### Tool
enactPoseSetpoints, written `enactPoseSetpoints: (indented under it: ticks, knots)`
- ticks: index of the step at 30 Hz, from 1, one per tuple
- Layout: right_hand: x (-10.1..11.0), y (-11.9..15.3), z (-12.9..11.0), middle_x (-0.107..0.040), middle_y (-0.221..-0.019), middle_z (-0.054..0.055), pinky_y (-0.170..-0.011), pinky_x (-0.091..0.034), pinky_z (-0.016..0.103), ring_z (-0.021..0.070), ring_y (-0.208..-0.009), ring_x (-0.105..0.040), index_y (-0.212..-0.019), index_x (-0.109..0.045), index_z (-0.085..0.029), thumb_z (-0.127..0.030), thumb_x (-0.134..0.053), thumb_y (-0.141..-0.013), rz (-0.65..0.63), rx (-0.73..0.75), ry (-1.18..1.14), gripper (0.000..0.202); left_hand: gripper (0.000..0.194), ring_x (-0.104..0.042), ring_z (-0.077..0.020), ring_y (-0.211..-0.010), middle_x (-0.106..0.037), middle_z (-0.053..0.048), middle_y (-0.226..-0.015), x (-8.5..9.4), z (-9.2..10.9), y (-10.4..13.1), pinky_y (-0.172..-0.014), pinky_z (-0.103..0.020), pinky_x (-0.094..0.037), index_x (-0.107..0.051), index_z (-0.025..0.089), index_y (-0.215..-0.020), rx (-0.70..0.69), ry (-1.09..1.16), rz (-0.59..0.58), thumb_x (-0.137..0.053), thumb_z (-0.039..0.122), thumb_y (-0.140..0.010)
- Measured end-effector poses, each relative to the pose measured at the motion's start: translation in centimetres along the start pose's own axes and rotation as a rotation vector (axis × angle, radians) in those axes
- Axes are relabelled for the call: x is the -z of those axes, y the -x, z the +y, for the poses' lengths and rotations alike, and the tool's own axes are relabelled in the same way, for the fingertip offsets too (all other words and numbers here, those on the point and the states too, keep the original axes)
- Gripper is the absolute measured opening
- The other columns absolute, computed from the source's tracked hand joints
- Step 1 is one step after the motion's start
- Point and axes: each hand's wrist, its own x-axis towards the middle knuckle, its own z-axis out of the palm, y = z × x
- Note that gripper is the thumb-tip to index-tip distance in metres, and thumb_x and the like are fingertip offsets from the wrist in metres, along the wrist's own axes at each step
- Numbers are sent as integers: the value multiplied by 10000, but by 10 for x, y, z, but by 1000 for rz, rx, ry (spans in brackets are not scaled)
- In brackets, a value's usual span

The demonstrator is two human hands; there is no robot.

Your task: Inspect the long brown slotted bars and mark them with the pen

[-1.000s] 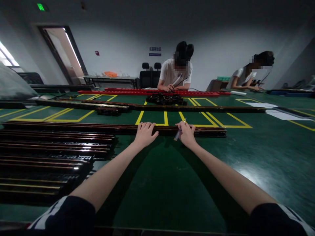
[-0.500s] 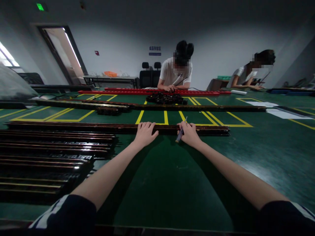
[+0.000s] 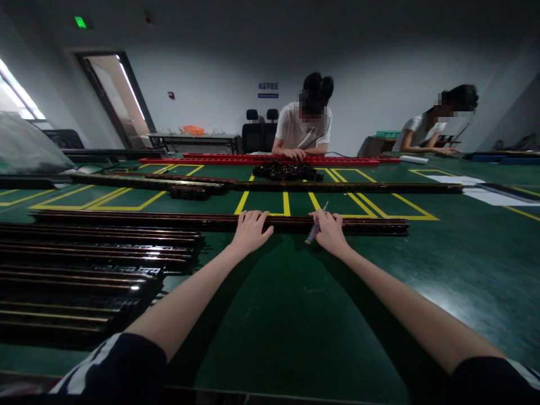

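Note:
A long dark rail with copper-coloured strips [image 3: 291,223] lies crosswise on the green table [image 3: 270,315]. My left hand [image 3: 250,230] rests over it near the middle, fingers on its top and thumb apart on the near side. Further right, my right hand [image 3: 331,230] touches the same rail and holds a slim tool with a translucent handle [image 3: 312,230], its thin metal tip pointing up and away. The fingers of that hand are curled round the tool. Parts of the rail are hidden under both hands.
Many similar dark rails [image 3: 97,242] are stacked at the left. Beyond lie another long rail [image 3: 358,185], a pile of small black parts [image 3: 287,170] and a red rail [image 3: 337,161]. A person [image 3: 304,126] leans over the far side; another person [image 3: 422,132] is at the right.
The long rail under my hands has slid to the right relative to the stack at the left. My right hand has moved slightly right with the tool still in it.

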Motion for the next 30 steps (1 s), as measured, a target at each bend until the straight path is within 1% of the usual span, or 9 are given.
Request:
enactPoseSetpoints:
  ticks: [5, 9, 12, 14, 16, 22, 27, 30]
  knots:
    - [2, 2, 4, -651, -1158, 121, -890, -299, 453, 296, -1078, -565, -793, -332, -234, -14, -431, -643, -1, -7, -67, 283, 525, -455, -289, -1234, -553, -143, -1299, 1, 0, 0, -1102, -493, -251, -477, 133, -1335, 0, -1, -3, -355, 433, -922]
    - [-2, 2, 7, -656, -1155, 107, -893, -286, 452, 299, -1097, -558, -806, -336, -233, -32, -462, -607, 20, 47, -108, 309, 508, -463, -287, -1227, -567, -131, -1282, -1, 0, 0, -1094, -486, -265, -489, 149, -1323, 2, -17, 1, -355, 436, -926]
    - [-5, 1, 8, -656, -1151, 107, -903, -275, 463, 301, -1081, -565, -816, -348, -235, -81, -484, -656, 16, 73, -102, 260, 499, -477, -289, -1208, -584, -130, -1257, -2, 0, 0, -1084, -480, -280, -502, 144, -1309, -5, -28, 17, -361, 431, -926]
    - [-7, 0, 9, -658, -1143, 106, -908, -272, 468, 297, -1068, -570, -826, -362, -237, -121, -486, -707, 5, 67, -89, 207, 500, -482, -292, -1201, -587, -134, -1252, -2, 0, -1, -1078, -483, -285, -505, 136, -1306, -8, -28, 20, -362, 429, -926]
    - [-8, 0, 9, -658, -1135, 106, -908, -274, 470, 296, -1059, -569, -833, -371, -240, -139, -485, -729, -12, 49, -69, 184, 501, -484, -294, -1197, -586, -133, -1253, -2, 0, -1, -1074, -486, -288, -506, 137, -1305, -8, -25, 14, -360, 431, -926]
    - [-5, -1, 4, -655, -1132, 121, -900, -278, 481, 311, -1041, -555, -824, -365, -238, -137, -495, -716, -22, 14, -31, 197, 508, -472, -288, -1212, -569, -133, -1278, -1, -1, 0, -1078, -487, -282, -490, 135, -1318, -3, -7, 3, -360, 430, -925]
    - [-2, -1, -5, -633, -1192, 125, -884, -291, 465, 302, -1048, -550, -810, -362, -230, -46, -459, -640, -28, 1, -37, 269, 507, -462, -285, -1225, -564, -134, -1285, -1, 0, 0, -1087, -480, -271, -492, 138, -1318, 3, -9, 9, -363, 432, -925]
    - [1, 0, -3, -649, -1164, 122, -867, -302, 460, 306, -1069, -549, -790, -349, -231, -26, -434, -632, -11, -59, -68, 272, 500, -461, -290, -1227, -564, -134, -1287, -1, 0, 0, -1087, -497, -266, -500, 151, -1311, 4, -8, 12, -359, 437, -926]
